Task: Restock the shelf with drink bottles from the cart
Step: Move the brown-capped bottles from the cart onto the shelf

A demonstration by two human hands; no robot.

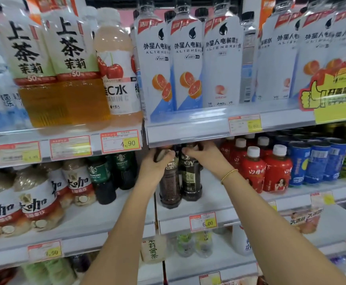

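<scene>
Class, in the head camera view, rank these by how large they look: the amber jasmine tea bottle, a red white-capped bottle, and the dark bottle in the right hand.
1. Amber jasmine tea bottle, partly because it is nearest.
2. Dark bottle under the right hand.
3. Red white-capped bottle.

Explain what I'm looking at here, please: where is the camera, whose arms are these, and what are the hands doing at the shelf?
There is no machine: a person works with bare hands. The single picture comes from a wide-angle camera worn on the person's head, looking forward and down, so both arms reach in from the bottom. The left hand grips the top of a dark brown plastic drink bottle, and the right hand grips the neck of a second dark bottle with a black label beside it. Both bottles stand upright on the white middle shelf, to the left of the red bottles with white caps. No cart is in view.
</scene>
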